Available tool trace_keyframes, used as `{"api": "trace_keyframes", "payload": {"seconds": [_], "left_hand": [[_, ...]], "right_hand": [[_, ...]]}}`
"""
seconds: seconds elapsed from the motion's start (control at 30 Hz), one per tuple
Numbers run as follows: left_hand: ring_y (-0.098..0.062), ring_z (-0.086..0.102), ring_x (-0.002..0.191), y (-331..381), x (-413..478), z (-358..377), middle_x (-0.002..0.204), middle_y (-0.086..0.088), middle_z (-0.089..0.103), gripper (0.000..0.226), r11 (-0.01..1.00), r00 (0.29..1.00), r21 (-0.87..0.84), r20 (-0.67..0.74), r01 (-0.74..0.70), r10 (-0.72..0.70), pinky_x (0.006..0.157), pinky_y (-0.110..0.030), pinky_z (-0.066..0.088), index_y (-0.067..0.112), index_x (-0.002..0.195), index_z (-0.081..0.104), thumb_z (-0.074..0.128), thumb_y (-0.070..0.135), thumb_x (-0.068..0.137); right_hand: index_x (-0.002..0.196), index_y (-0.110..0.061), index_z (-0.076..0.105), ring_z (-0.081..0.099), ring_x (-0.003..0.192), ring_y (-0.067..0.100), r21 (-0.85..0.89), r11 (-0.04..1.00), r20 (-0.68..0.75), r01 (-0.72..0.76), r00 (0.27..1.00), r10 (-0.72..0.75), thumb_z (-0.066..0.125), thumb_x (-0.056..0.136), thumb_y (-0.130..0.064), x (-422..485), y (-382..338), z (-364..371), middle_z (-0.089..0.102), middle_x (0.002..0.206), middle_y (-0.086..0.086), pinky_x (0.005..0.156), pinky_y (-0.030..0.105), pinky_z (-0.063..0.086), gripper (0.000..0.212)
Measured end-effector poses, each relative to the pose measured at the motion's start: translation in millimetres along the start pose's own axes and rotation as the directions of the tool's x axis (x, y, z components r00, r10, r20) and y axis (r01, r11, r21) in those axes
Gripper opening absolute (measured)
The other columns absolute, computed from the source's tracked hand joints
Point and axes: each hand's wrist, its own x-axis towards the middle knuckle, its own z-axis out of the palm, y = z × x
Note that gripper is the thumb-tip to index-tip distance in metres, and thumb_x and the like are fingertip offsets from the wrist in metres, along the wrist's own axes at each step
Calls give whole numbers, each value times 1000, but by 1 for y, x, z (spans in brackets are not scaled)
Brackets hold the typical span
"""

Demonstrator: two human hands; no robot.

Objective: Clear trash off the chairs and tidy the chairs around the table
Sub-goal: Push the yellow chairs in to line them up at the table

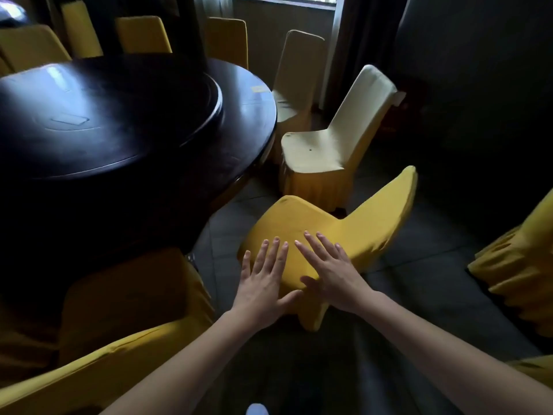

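Both hands lie flat and palm down on the seat of a yellow chair (302,220), holding nothing. The left hand (263,283) has its fingers straight and spread, the thumb reaching along the seat's near edge toward the other hand. The right hand (332,271) sits just beside it, fingers also straight and fanned out, thumb at the same edge. The two thumbs are close, though it is hard to tell whether they touch.

The chair's back rises past the right hand's fingertips, slanting away to the right. Left of the left hand stands the round dark bench (125,163), with a raised turntable (104,94) on top; the yellow chair stands apart from its rim. Beyond the fingertips of both hands a pale chair (323,151) stands near the bench, and a second pale chair (296,79) stands farther off behind it. Below the left forearm a near chair (125,339) is drawn close to the bench. Well to the right of the right hand, part of a side chair (526,265) shows at the frame's edge. Dark floor (434,265) lies between them
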Motion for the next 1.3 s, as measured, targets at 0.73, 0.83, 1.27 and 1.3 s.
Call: {"api": "trace_keyframes", "payload": {"seconds": [0.73,0.83,1.27,1.3], "left_hand": [[-15,-32,139,174,319,8,147,11,-34,90,966,968,63,42,-249,247,111,-42,-24,33,141,-26,7,81,72],[-14,-32,139,190,356,8,148,11,-32,91,964,967,69,31,-256,255,111,-42,-24,32,144,-23,11,80,75],[-15,-20,145,199,394,18,159,5,-18,104,995,966,1,240,99,-97,115,-47,-15,28,151,-12,26,85,72],[-15,-20,145,203,390,22,159,5,-17,111,989,956,-45,266,141,-124,115,-48,-16,29,151,-11,21,89,64]], "right_hand": [[151,-34,11,-11,148,19,-10,976,-129,-219,968,216,51,96,-31,41,312,-95,-4,162,-3,115,44,-8,69],[151,-36,6,-12,148,18,-57,974,-98,-219,972,213,56,92,-25,60,347,-108,-7,162,-3,117,46,-4,78],[152,-35,10,-9,148,22,-174,980,263,96,964,-48,70,84,-29,160,444,-126,-10,162,-2,118,50,10,91],[152,-35,9,-7,149,22,-150,978,284,146,954,-98,71,82,-33,167,450,-127,-8,162,-3,118,50,13,94]]}}
